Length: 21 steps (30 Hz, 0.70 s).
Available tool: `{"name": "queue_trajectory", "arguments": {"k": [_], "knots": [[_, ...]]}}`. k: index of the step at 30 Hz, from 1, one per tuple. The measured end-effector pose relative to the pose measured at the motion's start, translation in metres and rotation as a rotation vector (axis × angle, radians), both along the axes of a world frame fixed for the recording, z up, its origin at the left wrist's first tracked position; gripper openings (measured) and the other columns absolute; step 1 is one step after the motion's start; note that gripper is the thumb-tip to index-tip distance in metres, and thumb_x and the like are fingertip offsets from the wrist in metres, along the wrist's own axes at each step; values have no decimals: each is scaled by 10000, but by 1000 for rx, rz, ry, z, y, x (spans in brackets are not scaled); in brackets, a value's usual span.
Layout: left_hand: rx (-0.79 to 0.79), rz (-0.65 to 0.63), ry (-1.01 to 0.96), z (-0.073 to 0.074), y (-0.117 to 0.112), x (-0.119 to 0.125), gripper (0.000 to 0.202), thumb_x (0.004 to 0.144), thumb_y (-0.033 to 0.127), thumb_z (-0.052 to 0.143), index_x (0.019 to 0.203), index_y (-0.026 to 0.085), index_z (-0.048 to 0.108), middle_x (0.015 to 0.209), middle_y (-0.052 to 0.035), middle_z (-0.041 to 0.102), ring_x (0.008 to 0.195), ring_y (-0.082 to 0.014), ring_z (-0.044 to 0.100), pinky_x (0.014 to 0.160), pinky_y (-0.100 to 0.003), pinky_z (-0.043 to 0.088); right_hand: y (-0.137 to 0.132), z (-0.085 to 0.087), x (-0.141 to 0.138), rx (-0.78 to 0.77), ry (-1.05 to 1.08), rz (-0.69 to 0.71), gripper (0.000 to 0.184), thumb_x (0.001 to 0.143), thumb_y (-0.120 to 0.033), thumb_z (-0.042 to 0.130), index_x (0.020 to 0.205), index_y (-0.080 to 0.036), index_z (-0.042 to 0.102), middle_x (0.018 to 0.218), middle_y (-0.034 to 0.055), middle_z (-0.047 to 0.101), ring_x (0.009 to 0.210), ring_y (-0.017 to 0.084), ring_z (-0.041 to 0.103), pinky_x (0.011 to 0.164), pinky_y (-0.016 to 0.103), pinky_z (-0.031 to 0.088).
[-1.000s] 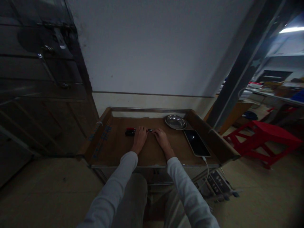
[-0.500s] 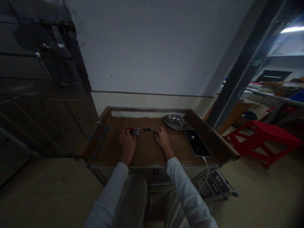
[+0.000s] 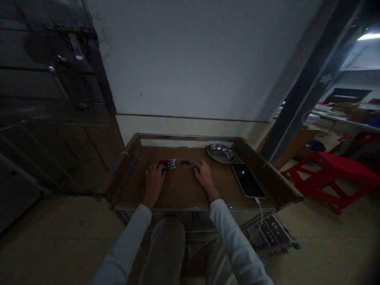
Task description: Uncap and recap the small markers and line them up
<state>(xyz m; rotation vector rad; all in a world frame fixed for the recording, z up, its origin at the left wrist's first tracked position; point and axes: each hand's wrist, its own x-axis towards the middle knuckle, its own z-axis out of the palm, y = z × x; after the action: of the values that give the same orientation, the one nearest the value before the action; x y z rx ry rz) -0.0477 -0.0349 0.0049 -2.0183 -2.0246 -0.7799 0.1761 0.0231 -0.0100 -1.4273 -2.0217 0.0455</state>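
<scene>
A small row of marker pens [image 3: 170, 164], one red and the others dark with pale ends, lies on the brown cardboard tabletop [image 3: 178, 186]. My left hand [image 3: 154, 181] rests at the left end of this row, fingers partly spread and the fingertips at the near pens. To the right lies a single black pen [image 3: 186, 162], its right end pinched in the fingers of my right hand [image 3: 204, 175]. The exact finger contact is dim and partly hidden.
A round metal dish [image 3: 221, 153] sits at the back right. In front of it lies a phone [image 3: 248, 180] with a white cable running off the front edge. Raised cardboard-covered sides border the cart. A red stool [image 3: 335, 174] stands to the right, a door [image 3: 56, 118] to the left.
My left hand has drawn slightly left and back, uncovering more of the marker row. My right hand stays at the single pen. The view has shifted a little.
</scene>
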Motion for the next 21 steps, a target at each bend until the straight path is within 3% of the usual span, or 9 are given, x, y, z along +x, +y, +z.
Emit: {"name": "queue_trajectory", "arguments": {"k": [5, 9, 14, 18, 21], "knots": [[-5, -15, -19, 2, -2, -5, 146, 837, 211, 515, 963, 219, 587, 1000, -79, 598, 972, -252, 503, 850, -399, 358, 0, 1, 1, -16, 60, -35, 258, 811, -114, 442, 896, -201, 670, 941, 87, 556, 918, 204, 500, 832, 324, 372], [-13, -183, -172, 0, 0, 2, 124, 841, 236, 530, 953, 214, 578, 1000, -60, 632, 982, -235, 537, 886, -407, 369, 1, 3, -3, -46, 371, 40, 236, 840, -206, 444, 927, -198, 662, 946, 82, 570, 880, 193, 518, 819, 323, 405], [-18, -515, -502, 6, 10, 32, 122, 845, 240, 526, 949, 210, 581, 982, -41, 627, 924, -177, 588, 846, -327, 452, 0, 7, -13, -385, 986, 298, 320, 812, -450, 503, 1011, -236, 635, 952, 32, 625, 699, 137, 549, 607, 254, 438], [47, -562, -577, 23, 20, 59, 130, 817, 195, 561, 943, 207, 594, 976, -40, 636, 986, -186, 570, 907, -347, 435, -3, 10, -13, -602, 1284, 416, 328, 731, -438, 611, 968, -215, 653, 866, 20, 654, 591, 102, 530, 533, 225, 424], [94, -536, -715, 33, 28, 76, 300, 799, 177, 583, 1094, 202, 533, 995, -50, 631, 925, -170, 595, 851, -330, 470, -1, 8, -8, -692, 1395, 469, 263, 700, -333, 660, 933, -210, 660, 884, 15, 664, 614, 93, 546, 564, 214, 451]]}}
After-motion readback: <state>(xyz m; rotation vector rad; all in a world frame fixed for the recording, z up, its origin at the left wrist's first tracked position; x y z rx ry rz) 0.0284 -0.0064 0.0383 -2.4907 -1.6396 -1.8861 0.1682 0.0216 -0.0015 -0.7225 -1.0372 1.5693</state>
